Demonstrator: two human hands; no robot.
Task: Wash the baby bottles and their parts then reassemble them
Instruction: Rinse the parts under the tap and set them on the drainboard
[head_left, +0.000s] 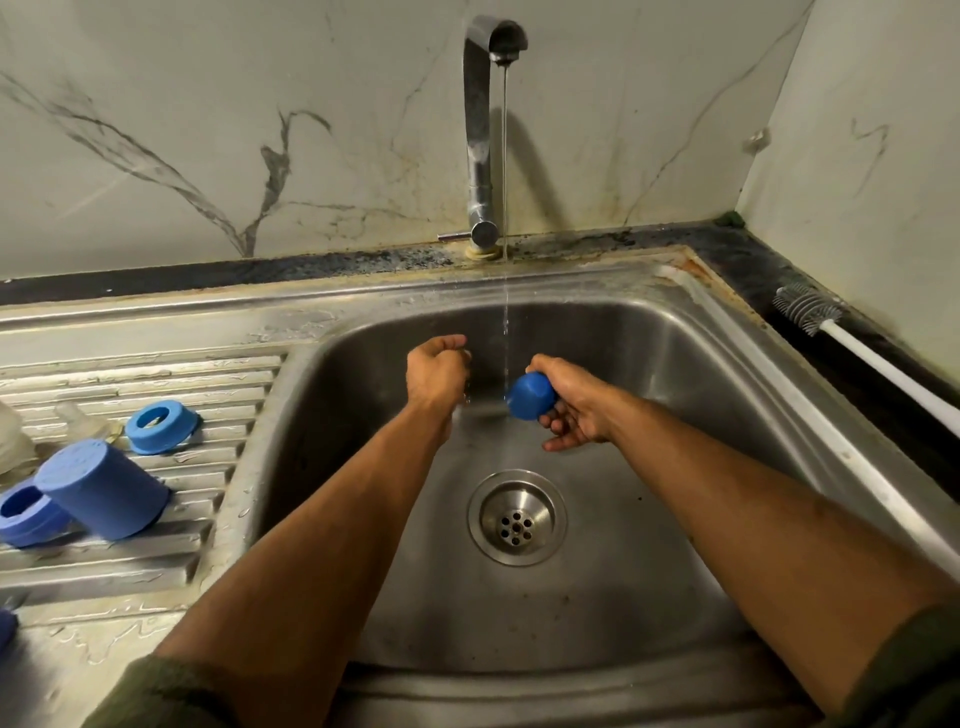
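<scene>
while a thin stream of water (505, 218) falls from the tap (480, 130), we grip a blue cap (531, 396) in our right hand (574, 402), fingers curled round it, just at the stream over the sink (675, 374). our left hand (439, 371), at nine o'clock from the cap, has its fingers curled; we cannot tell if it holds anything. the drain (516, 518) sits at six o'clock. well off at nine o'clock on the draining board (156, 561) lie a blue ring (162, 422) and a larger blue cap (101, 488). a bottle brush (810, 312) rests at two o'clock.
</scene>
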